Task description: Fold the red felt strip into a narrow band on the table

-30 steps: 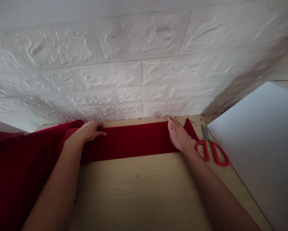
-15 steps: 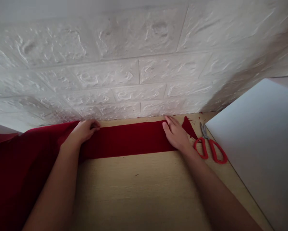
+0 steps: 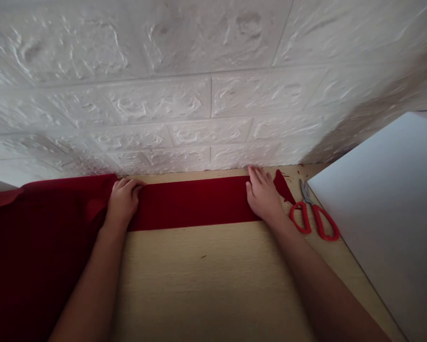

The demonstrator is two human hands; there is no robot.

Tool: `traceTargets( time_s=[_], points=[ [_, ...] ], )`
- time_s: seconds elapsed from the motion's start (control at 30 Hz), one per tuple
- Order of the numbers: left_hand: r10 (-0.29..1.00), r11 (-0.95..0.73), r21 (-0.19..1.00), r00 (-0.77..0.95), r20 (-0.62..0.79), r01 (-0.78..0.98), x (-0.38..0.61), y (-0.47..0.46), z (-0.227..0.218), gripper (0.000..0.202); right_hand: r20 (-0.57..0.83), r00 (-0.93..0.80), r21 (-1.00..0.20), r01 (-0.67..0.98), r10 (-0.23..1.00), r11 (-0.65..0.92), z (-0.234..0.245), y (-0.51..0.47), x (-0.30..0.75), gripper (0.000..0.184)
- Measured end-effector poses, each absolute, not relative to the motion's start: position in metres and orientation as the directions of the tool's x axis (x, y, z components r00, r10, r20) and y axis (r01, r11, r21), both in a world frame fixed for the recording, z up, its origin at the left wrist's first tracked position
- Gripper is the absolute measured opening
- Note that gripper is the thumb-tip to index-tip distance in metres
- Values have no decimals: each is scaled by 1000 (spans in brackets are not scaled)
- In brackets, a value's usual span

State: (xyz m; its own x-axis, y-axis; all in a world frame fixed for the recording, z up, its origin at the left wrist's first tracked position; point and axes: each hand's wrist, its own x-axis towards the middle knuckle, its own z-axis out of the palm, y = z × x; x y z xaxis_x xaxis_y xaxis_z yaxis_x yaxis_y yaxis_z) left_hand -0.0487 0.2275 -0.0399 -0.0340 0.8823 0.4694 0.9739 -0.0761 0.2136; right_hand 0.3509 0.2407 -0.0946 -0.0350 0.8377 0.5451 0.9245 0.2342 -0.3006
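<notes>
A long strip of red felt cloth (image 3: 195, 202) lies along the back of the wooden table (image 3: 213, 280), close to the wall. My left hand (image 3: 123, 202) rests on the cloth where the strip meets the wider piece, its fingers curled down onto the upper edge. My right hand (image 3: 263, 194) lies flat on the strip's right end with the fingers stretched toward the wall. The cloth's pointed end sticks out just right of that hand.
Red-handled scissors (image 3: 315, 213) lie on the table right of my right hand. A white board (image 3: 387, 213) covers the table's right side. A white brick-pattern wall (image 3: 199, 85) rises at the back. More red cloth (image 3: 31, 256) hangs over the left.
My left hand slid left along the strip and its fingers curled onto the upper edge. My right hand stayed at the right end. The view shifted slightly.
</notes>
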Motion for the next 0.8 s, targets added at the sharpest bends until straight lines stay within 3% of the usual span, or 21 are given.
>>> traceTargets(
  time_s=[0.3,0.53,0.6,0.7,0.8],
  points=[
    [837,-52,224,-80,542,973,-50,225,-47,32,498,-64,-254,943,865,216,-93,242,350,60],
    [758,-85,185,-56,649,979,6,200,-6,47,479,-80,-227,951,874,211,-92,240,347,62],
    [820,-168,163,46,570,972,53,189,-1,49,494,-72,-233,949,866,212,-93,241,348,61],
    [855,-441,86,388,345,893,133,177,-17,50,517,-73,-231,948,853,221,-94,243,348,60],
    [862,-479,83,451,231,874,189,179,-48,79,530,-66,-224,950,845,215,-95,245,347,61]
  ],
)
